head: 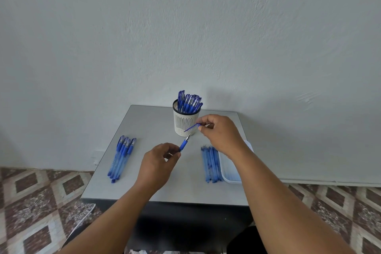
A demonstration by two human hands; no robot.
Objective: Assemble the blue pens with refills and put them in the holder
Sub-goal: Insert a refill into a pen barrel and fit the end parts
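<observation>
While the left hand pinches the pen, tip toward 1 o'clock, the right hand pinches a cap just beyond, below the holder.

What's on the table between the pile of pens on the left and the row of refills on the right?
In the head view, only the left hand, holding a pen; the table is otherwise bare.

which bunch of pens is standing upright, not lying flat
The pens in the white holder at the table's back: these pens stand upright, while the left group lies flat on the table.
</observation>
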